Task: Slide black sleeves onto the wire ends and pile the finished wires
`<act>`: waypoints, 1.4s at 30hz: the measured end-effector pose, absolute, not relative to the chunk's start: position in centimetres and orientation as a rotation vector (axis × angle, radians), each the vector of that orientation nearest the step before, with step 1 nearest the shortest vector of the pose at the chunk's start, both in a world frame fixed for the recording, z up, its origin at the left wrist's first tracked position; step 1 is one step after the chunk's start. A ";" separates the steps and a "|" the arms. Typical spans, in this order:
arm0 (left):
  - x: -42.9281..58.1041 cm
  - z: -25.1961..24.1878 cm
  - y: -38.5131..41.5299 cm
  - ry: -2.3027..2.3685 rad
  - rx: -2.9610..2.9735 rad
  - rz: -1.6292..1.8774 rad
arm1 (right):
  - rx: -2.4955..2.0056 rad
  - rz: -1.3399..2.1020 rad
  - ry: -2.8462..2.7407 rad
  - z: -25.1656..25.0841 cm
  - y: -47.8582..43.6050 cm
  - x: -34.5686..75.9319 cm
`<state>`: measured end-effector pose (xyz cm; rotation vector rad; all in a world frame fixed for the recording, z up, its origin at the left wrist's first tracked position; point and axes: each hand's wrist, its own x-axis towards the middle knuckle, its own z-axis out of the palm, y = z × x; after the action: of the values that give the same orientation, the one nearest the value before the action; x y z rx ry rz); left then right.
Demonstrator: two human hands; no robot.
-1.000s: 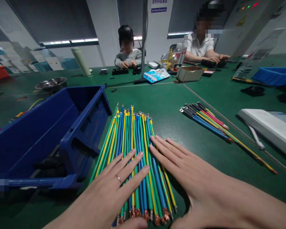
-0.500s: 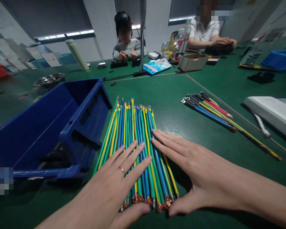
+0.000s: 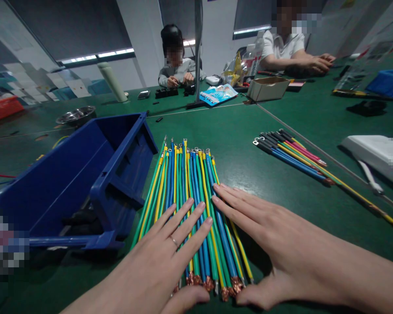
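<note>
Several cables (image 3: 201, 187) in blue, green and yellow lie side by side on the green table, with metal lugs at the far ends. Bare copper strands (image 3: 237, 285) show at some near ends. My left hand (image 3: 170, 244) rests flat across the middle of the row, fingers stretched out, a ring on one of them. Along the row's right edge lies my right hand (image 3: 265, 231), its fingers extended and the fingertips touching the outer cables. Neither hand grips anything. Part of the row is hidden under my left hand.
A blue bin (image 3: 118, 187) with dark items inside stands left. On the right lies a smaller bundle of cables (image 3: 294, 152) with black sleeves, near a white device (image 3: 376, 152). Across the table are a metal bowl (image 3: 75, 115), a cardboard box (image 3: 268, 89) and two people handling dark parts.
The whole view has shifted slightly, so things sit a little lower and further right. Both hands keep the same pose on the cables. The person at the far right has moved their hands.
</note>
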<state>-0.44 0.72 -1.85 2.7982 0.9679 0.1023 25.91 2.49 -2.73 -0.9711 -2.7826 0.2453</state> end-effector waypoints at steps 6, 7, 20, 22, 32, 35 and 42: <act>-0.6 -1.2 0.4 1.020 2.747 0.067 | -0.956 0.289 -2.753 -3.3 2.6 26.4; -0.6 -1.1 0.2 1.050 2.745 0.103 | -0.957 0.304 -2.754 -3.3 2.7 26.4; -0.3 -1.7 0.6 1.148 2.691 0.000 | -1.018 0.383 -2.759 -3.7 2.8 26.7; -0.1 -1.4 0.5 1.163 2.665 0.014 | -0.988 0.360 -2.753 -3.8 2.9 26.8; -0.8 -1.1 -0.4 1.329 2.589 0.161 | -1.030 0.405 -2.730 -3.7 2.9 26.9; -1.0 -1.2 -0.6 1.350 2.497 0.234 | -1.059 0.434 -2.734 -3.5 2.9 26.9; -1.0 -0.3 0.0 1.415 2.137 0.345 | -1.098 0.463 -2.776 -2.6 3.0 26.5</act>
<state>-0.99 0.01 -0.30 2.1370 1.4145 0.3446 26.53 3.03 -2.64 -1.0982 -2.7765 0.4632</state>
